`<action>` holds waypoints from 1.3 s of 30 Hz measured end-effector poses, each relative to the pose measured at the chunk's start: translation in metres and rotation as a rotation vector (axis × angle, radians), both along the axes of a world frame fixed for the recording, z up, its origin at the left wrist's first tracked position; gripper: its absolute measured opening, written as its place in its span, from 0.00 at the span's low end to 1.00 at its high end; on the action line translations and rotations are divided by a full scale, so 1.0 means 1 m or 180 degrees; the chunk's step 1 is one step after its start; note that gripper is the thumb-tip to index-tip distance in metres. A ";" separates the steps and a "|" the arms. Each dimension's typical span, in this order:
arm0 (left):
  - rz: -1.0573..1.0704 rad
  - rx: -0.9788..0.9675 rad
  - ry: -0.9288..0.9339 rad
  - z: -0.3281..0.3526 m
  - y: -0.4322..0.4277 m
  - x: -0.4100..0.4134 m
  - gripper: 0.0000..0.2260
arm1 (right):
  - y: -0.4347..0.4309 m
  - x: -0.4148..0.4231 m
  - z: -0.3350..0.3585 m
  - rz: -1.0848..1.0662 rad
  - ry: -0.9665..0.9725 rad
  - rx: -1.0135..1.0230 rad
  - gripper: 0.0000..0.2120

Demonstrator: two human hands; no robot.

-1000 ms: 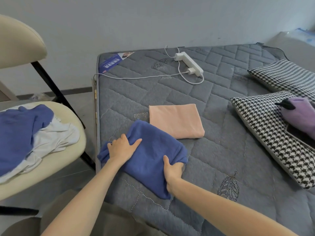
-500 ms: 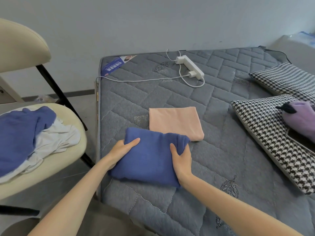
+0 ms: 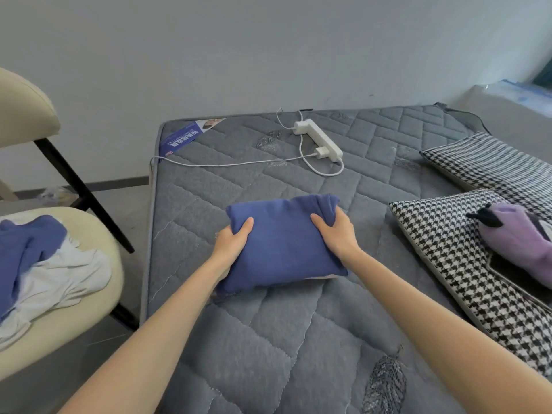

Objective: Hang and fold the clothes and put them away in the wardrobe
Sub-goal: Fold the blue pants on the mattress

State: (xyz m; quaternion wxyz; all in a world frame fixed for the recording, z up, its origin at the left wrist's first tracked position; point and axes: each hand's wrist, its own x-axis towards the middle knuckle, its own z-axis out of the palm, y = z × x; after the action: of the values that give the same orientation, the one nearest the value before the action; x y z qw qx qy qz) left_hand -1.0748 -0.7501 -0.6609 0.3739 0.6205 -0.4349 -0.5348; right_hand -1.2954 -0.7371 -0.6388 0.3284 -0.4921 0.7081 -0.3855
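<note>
A folded blue garment point(image 3: 283, 240) lies in the middle of the grey mattress point(image 3: 268, 339). My left hand point(image 3: 231, 245) grips its left edge, thumb on top and fingers under. My right hand point(image 3: 336, 231) grips its right edge, with the cloth bunched at the thumb. The blue garment sits on top of the folded peach cloth point(image 3: 316, 277), of which only a thin strip shows beneath its near edge. Unfolded blue and white clothes point(image 3: 38, 270) lie heaped on the cream chair point(image 3: 98, 234) at the left.
A white power strip point(image 3: 321, 138) and its cable lie on the far part of the mattress. Two houndstooth pillows point(image 3: 442, 243) sit at the right, with a purple plush toy point(image 3: 519, 237) on the nearer one. A wall stands behind.
Both hands have lifted the folded blue garment away from the near edge and set it over the peach cloth, which is now almost fully covered.
</note>
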 end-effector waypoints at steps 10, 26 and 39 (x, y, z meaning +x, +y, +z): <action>-0.0035 0.0158 -0.1315 -0.040 -0.028 -0.014 0.20 | -0.020 -0.024 -0.045 -0.0133 0.0485 0.0773 0.23; -0.1269 -0.1598 -0.3580 -0.056 -0.023 -0.071 0.23 | -0.036 0.017 -0.061 0.1076 0.2719 0.0047 0.21; -0.0937 -0.1123 -0.3301 -0.099 -0.027 -0.056 0.27 | -0.031 -0.008 -0.106 0.0709 0.2308 0.0198 0.26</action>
State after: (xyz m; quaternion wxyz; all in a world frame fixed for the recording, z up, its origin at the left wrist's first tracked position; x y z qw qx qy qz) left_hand -1.1312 -0.7770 -0.7600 0.1308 0.6629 -0.7264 -0.1257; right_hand -1.3029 -0.7683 -0.7446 0.1112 -0.6604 0.7318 -0.1266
